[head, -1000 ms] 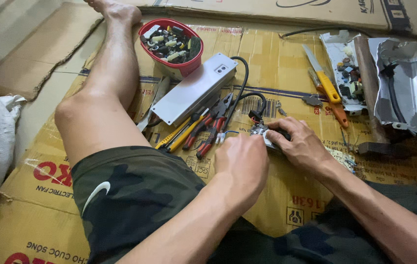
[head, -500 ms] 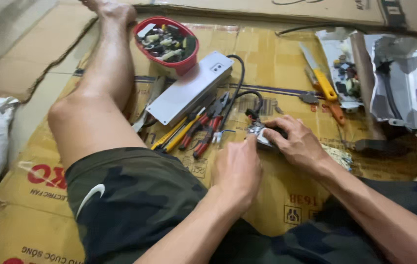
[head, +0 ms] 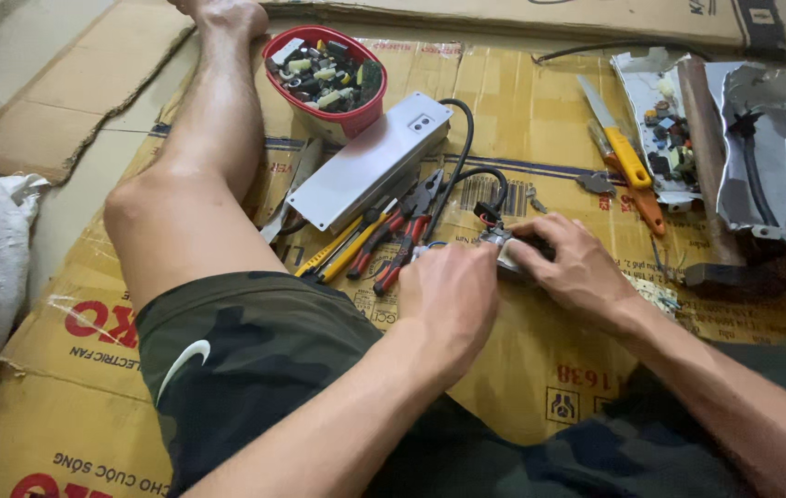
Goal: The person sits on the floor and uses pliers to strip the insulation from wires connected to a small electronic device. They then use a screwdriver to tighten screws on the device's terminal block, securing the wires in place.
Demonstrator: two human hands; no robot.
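Head view: left hand (head: 453, 293) and right hand (head: 573, 267) both clamped on a small metal part (head: 504, 247) over cardboard (head: 522, 369)

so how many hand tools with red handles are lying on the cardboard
2, maybe more hidden. The red-handled pliers lie just left of the left hand, and a second red-handled tool lies beside them, by the yellow-handled screwdrivers.

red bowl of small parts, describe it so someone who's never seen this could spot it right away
Start from the flattened brown cardboard sheet spread on the floor and look to its far edge, beside the person's bare foot. There sits the round red plastic bowl, just beyond the long grey metal box. It is the only round red container, heaped with small dark and pale electronic parts.
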